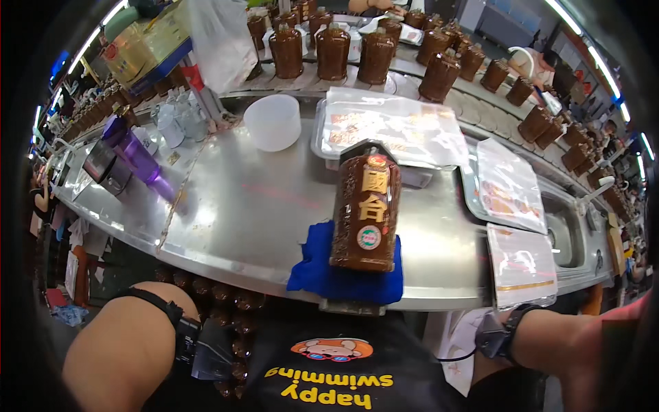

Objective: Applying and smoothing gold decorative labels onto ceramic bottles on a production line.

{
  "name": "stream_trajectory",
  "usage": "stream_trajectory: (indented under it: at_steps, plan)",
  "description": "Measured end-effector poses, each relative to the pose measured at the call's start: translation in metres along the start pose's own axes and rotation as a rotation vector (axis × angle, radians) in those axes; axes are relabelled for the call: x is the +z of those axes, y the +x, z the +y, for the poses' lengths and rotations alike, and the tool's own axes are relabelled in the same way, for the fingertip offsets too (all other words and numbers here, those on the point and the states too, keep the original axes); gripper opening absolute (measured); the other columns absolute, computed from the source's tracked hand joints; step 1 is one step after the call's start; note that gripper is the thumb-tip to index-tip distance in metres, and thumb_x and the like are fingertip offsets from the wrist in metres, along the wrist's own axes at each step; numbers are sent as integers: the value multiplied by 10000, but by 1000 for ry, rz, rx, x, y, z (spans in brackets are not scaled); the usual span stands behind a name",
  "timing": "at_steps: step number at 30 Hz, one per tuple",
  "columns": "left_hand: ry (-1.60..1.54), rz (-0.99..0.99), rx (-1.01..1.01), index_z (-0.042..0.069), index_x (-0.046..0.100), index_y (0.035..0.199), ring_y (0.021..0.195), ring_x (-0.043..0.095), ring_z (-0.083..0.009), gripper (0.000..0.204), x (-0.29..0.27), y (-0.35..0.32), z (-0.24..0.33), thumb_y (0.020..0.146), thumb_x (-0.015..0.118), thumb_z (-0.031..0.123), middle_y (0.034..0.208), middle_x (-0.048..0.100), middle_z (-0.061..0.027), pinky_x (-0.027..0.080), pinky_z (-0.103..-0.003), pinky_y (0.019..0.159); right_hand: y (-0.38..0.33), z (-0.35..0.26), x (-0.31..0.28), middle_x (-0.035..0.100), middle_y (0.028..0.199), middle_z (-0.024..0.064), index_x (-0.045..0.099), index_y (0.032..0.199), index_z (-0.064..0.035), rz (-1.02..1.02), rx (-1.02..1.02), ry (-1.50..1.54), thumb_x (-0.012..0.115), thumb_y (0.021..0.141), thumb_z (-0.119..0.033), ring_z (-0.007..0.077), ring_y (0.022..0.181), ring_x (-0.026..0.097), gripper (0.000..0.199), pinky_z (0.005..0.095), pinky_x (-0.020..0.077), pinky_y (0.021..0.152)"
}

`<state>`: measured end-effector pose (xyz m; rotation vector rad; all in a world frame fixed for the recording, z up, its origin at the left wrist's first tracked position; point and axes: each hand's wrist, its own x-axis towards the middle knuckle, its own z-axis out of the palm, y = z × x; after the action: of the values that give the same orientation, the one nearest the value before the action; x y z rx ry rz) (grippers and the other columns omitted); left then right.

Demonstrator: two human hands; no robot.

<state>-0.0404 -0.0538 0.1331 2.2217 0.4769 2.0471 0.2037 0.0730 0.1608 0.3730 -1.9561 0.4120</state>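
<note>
The dark brown bottle (365, 206), with gold characters and a round green-and-white seal on its face, rests on a folded blue cloth (309, 271) at the front edge of the steel worktable (254, 223), directly ahead of you. From this angle you cannot tell whether it stands upright or leans back.

Your left forearm (127, 350) comes in below and left of the bottle, a black wrist device (187, 336) strapped on. Your right forearm (559, 336) comes in below and right of it, wearing a similar wrist unit (493, 335). Both your left hand and your right hand are hidden, so you cannot tell whether either one grips anything.

Just behind the bottle, plastic-covered label sheets (398, 123) lie on a clear tray. A translucent white bowl (272, 123) sits behind it to the left; farther left stand a purple tumbler (141, 159) and a dark metallic cup (103, 168). To its right are a second plastic-covered sheet (511, 185), a pale plastic-wrapped packet (523, 268) nearer you, and a sink (568, 237) beyond those. Well behind it, similar brown bottles (333, 55) line a conveyor.
</note>
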Motion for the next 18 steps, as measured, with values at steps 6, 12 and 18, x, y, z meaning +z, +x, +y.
stream_trajectory:
  at_steps: [6, 12, 18]
  plan:
    - [-8, 11, 23, -33, 486, 1258, 999, 565, -248, 387, 3, 4, -7, 927, 495, 168, 1151, 572, -160, 417, -338, 913, -2, -2, 0, 555, 1162, 150, 627, 1159, -25, 27, -10, -28, 639, 811, -39, 248, 1003, 535, 349, 329, 466, 773]
    - [0, 12, 16, -29, 490, 1253, 981, 571, -239, 371, 4, 4, -9, 925, 500, 144, 1141, 576, -152, 426, -330, 894, -6, -5, 0, 554, 1161, 152, 631, 1159, -27, 35, -6, -32, 648, 807, -51, 253, 1004, 533, 353, 333, 468, 771]
    - [16, 29, -4, -26, 494, 1247, 963, 577, -230, 356, 3, 3, -11, 923, 504, 121, 1132, 579, -144, 436, -321, 876, -3, -2, 3, 553, 1160, 153, 635, 1159, -28, 46, 30, -35, 657, 803, -64, 259, 1006, 532, 358, 338, 470, 768]
